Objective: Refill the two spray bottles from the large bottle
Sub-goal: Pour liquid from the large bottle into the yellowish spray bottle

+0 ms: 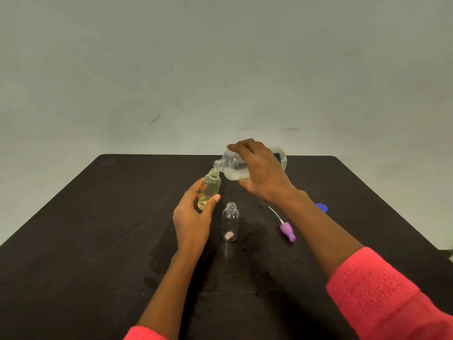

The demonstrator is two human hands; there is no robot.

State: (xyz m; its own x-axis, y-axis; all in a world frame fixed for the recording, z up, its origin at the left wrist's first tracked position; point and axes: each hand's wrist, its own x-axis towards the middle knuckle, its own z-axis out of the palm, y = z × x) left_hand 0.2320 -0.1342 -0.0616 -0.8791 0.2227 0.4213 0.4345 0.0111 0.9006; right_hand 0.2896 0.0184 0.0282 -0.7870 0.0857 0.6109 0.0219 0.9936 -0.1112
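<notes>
Just above the centre of the frame, the large clear plastic bottle [231,165] lies tipped almost level, its narrow threaded neck touching the mouth of the small yellow-tinted plastic spray bottle [212,186]. The right hand [262,173] wraps over the large bottle's round body. The left hand [192,214] cups the yellow bottle low down, thumb across its front.

Half full of clear liquid, the large bottle likely feels weighty and sloshes, so a grip on its broad middle suits it. The small bottles look light, smooth and easy to tip.

Below centre, a second small clear plastic bottle [230,220] stands open. To its right a purple spray head [288,231] lies on the dark matte table [98,217], which shows wet patches.
</notes>
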